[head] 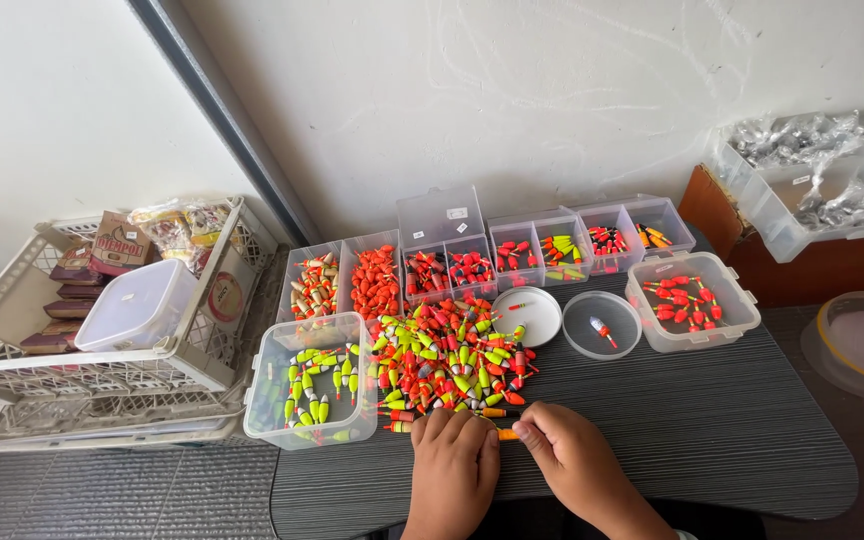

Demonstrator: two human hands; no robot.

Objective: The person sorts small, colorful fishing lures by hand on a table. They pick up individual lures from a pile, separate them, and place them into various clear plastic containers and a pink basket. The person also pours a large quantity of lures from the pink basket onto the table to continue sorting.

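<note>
Head view shows me both hands at the near edge of the dark ribbed table (712, 430), just below a heap of small fishing floats (447, 365). My right hand (577, 462) pinches a small orange float (508, 434) between thumb and forefinger; the float lies level, poking out to the left of those fingertips, in the gap between the two hands. My left hand (452, 465) rests palm down with its fingers curled, knuckles pointing far, its fingertips against the near edge of the heap; I cannot tell whether it grips anything. Both wrists come up from the near edge, the right forearm angled in from the near right.

Left of the heap stands a clear tub (307, 385) with yellow-green floats inside. Far of the heap runs a row of clear compartment boxes (512, 250) sorted by colour. Right of the heap sit a white round lid (532, 315), a clear round lid (602, 325) holding one float, and a clear tub of red floats (692, 300).
</note>
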